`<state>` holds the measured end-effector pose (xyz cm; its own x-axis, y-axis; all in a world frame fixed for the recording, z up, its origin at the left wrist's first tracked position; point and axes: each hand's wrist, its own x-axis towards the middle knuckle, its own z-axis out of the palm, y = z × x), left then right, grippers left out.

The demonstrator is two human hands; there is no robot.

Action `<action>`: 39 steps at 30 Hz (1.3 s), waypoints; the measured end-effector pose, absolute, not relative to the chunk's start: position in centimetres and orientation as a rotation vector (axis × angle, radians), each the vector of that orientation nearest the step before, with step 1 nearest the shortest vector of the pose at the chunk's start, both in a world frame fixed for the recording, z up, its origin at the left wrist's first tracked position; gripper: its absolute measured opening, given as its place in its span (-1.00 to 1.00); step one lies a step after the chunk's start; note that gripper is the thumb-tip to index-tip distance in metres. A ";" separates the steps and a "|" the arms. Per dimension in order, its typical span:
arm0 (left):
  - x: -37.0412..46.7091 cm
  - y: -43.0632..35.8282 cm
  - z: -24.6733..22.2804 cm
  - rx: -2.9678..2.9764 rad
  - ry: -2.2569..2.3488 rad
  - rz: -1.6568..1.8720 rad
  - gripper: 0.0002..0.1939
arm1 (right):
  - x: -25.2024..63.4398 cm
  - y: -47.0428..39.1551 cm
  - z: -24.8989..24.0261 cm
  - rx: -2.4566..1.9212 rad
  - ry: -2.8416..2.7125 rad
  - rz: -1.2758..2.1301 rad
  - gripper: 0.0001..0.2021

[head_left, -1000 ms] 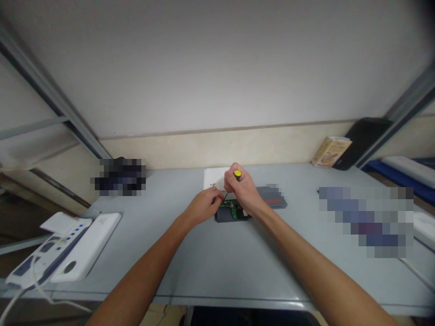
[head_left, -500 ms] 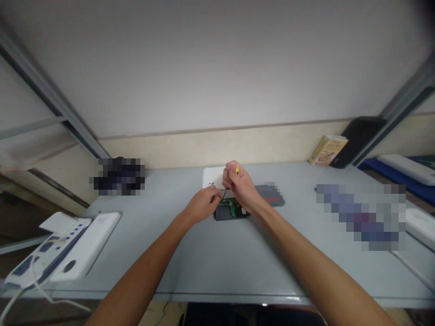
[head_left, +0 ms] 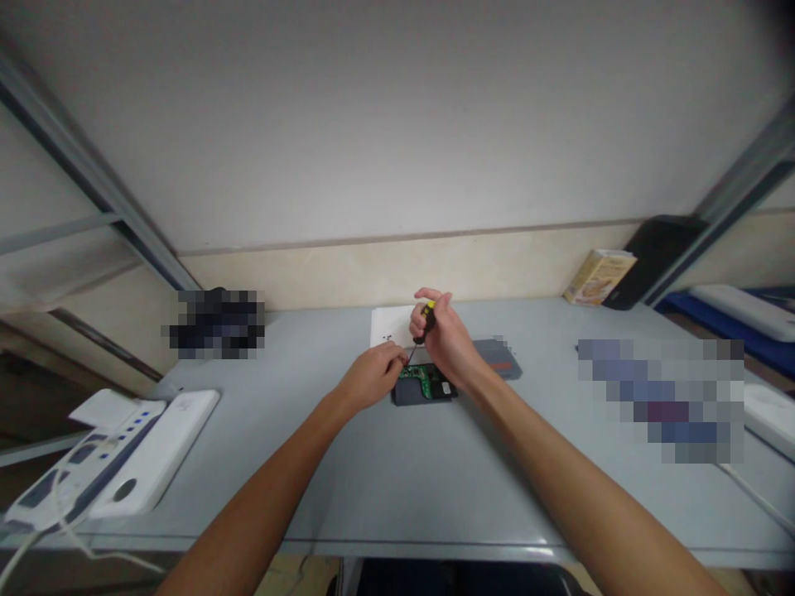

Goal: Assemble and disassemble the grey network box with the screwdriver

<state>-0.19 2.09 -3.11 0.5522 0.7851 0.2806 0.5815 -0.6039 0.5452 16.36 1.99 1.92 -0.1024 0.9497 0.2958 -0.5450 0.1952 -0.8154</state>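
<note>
The opened electronic device [head_left: 410, 393] lay on the desk [head_left: 397, 480], its circuit board [head_left: 426, 384] exposed but seated. The left hand [head_left: 373, 372] curled at its corner, grip unclear; the right hand [head_left: 451, 346] gripped a screwdriver [head_left: 425, 329]. Beyond, dark specks [head_left: 387, 338], possibly removed screws, dotted white paper [head_left: 381, 319].

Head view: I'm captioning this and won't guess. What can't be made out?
In the head view:
Tip of the screwdriver: too fine, beside the left hand; contact unclear.
Parts on the circuit board: too small.
Dark specks on the white paper: too small.
Dark item at left, bluish item at right: masked by pixel blocks.
White object: cut off by the right edge.
</note>
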 end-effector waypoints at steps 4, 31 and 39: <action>-0.2 2.0 -3.1 2.400 1.117 0.717 -0.76 | 16.6 2.1 2.0 -0.548 -1.038 1.360 -0.64; -0.1 1.9 -2.7 2.389 1.134 0.700 -0.76 | 16.6 1.2 2.5 -0.514 -1.101 1.421 -0.63; -0.2 2.1 -3.2 2.372 1.145 0.710 -0.76 | 16.1 1.2 1.7 -0.572 -1.117 1.317 -0.62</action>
<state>-0.18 2.06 -3.19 0.5329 0.8036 0.2652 0.5944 -0.5785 0.5586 16.11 1.18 1.72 -0.1226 0.9421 0.3121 -0.4610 0.2244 -0.8586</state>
